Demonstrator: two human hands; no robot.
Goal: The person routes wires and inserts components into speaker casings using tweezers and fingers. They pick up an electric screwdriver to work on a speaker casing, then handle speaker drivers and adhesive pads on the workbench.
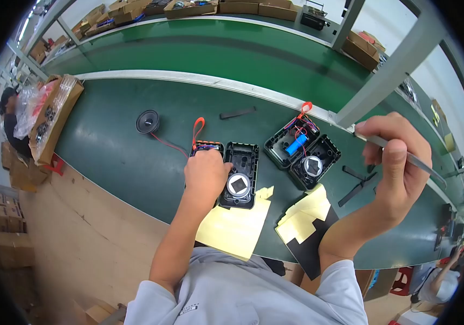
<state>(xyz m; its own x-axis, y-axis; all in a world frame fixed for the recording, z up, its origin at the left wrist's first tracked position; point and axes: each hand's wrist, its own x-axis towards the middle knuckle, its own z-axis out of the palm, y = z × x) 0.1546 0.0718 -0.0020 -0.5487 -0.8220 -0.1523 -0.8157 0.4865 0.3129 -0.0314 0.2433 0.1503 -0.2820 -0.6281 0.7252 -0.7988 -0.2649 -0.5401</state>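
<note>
My left hand [207,174] is closed over the left half of an opened black plastic housing [249,158], its fingertips hidden. An orange-red loop [198,130] sticks out beyond it. In the right half sits a round silver part with a black square [238,186]. A red wire runs from that housing to a loose round black speaker [148,122]. Raised at the right, my right hand [400,162] pinches metal tweezers [422,164] between thumb and fingers. Between my hands lies a second opened housing [326,147] with a blue cylindrical cell [297,144] and red wires inside.
Yellow sheets [232,233] lie below the first housing, and more yellow sheet [305,216] overlaps a black sheet [302,257]. Black strips [357,189] rest by the second housing. A carton [56,119] stands left; a grey post [389,65] rises right. Other people are at both sides.
</note>
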